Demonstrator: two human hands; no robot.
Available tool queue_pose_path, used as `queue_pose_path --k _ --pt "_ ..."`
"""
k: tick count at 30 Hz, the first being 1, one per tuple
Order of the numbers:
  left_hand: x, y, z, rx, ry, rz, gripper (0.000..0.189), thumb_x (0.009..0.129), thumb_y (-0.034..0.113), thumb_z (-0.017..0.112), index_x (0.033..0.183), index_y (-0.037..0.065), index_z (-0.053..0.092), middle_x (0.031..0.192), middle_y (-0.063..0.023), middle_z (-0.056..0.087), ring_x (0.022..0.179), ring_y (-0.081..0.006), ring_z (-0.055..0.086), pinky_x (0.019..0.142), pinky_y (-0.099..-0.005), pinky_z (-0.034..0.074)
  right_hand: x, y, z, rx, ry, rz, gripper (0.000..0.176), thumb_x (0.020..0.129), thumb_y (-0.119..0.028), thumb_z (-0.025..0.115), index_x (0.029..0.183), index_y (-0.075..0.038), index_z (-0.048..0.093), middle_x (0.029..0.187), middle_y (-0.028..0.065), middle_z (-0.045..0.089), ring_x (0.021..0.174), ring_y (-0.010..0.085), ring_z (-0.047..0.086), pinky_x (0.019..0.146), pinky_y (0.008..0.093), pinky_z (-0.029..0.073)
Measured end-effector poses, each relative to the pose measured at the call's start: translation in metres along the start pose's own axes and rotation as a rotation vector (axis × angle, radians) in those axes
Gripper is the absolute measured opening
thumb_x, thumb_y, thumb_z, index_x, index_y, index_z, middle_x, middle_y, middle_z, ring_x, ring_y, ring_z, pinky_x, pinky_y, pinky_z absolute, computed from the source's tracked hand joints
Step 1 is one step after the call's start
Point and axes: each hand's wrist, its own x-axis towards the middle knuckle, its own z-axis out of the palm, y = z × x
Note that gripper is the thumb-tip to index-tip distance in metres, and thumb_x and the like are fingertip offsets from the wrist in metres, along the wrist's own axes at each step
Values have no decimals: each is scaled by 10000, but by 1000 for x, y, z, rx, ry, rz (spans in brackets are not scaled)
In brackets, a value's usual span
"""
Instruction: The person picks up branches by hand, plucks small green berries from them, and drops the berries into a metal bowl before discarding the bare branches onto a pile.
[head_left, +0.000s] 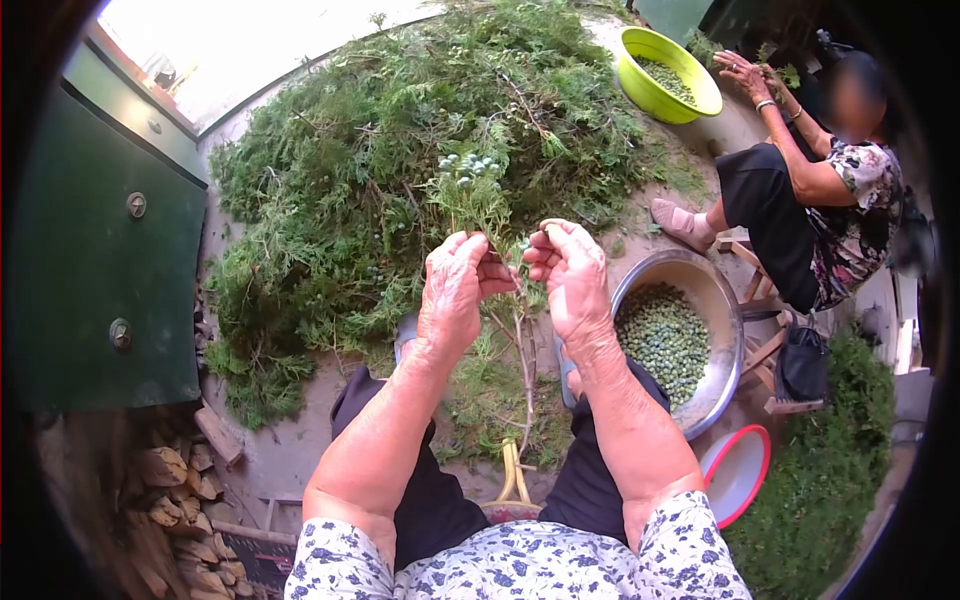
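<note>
An evergreen branch point(525, 350) stands upright in front of me, its bare stem running down between my knees. Round blue-green cones point(468, 168) cluster at its leafy top. My left hand point(455, 290) is closed, thumb and fingers pinching the branch's green sprigs. Close by on the right, my right hand point(572, 280) has its fingers curled together at the foliage beside a few cones; what lies between the fingertips is hidden. Right of my knee sits a metal basin point(735, 345) holding many picked green cones point(665, 335).
A large heap of cut evergreen branches point(330, 170) spreads ahead. Another person point(800, 180) sits at the right, hands raised with a sprig, near a yellow-green basin point(632, 85) of cones. A red-rimmed bowl point(765, 450), greenery point(820, 500), firewood point(165, 465) and a green door point(100, 250) lie around.
</note>
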Motion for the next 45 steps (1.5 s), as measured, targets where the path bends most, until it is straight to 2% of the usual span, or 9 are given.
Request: queue_pose_path --k 9,17,23,27,28,30,32,41,45 --pt "-7 1 5 320 68 20 149 876 194 513 894 55 564 810 -50 598 702 -137 599 630 -260 464 -20 3 10 -154 -119 190 125 840 -84 571 944 -19 547 778 26 570 581 95 526 475 224 424" --pt "7 5 -2 -167 90 -129 198 883 201 473 946 19 518 846 -73 613 689 -120 598 538 -224 461 -23 24 28 -634 -32 -411 133 811 -12 586 931 -23 529 720 16 565 596 55 511 535 228 441" --pt "17 18 -8 -222 103 -135 263 862 75 507 1077 -74 479 996 -207 598 851 -271 629 709 -359 551 -41 35 27 -848 -124 -597 163 785 6 596 922 -59 538 672 -19 511 551 39 438 494 222 394" --pt "14 22 -5 -144 113 -64 221 879 31 471 1078 -66 478 992 -209 600 819 -277 638 656 -358 561 -41 25 26 -770 -99 -492 124 785 13 581 888 -30 528 677 -12 522 587 39 474 519 213 409" --pt "12 24 -3 -146 113 -64 221 879 31 471 1078 -66 478 992 -209 600 819 -277 638 656 -358 561 -39 14 24 -735 -105 -392 186 750 52 537 924 -9 508 859 94 594 703 157 596 587 284 490" --pt "9 25 2 -25 108 -94 205 866 20 495 1063 -38 491 946 -192 620 774 -256 650 615 -337 560 -24 5 17 -142 -156 -117 235 752 86 491 975 12 480 886 106 589 719 161 598 566 257 494" --pt "5 24 6 -22 80 -95 198 849 2 520 1045 -19 500 913 -170 635 743 -241 657 568 -310 554 -12 -7 12 51 -192 40 254 777 85 482 1025 32 464 911 107 561 706 134 585 545 207 480" --pt "-5 13 15 122 -44 -18 187 849 30 566 1032 0 544 918 -86 628 734 -167 638 549 -280 542 -5 -5 26 -738 -39 -495 158 764 -78 681 881 17 635 772 66 562 640 121 544 547 264 437" --pt "-7 18 16 85 -146 -50 202 871 61 536 1063 1 551 924 -86 629 754 -162 642 529 -278 556 -2 -8 25 -495 -16 -273 113 765 -76 669 836 6 642 770 63 566 664 138 559 550 274 448"
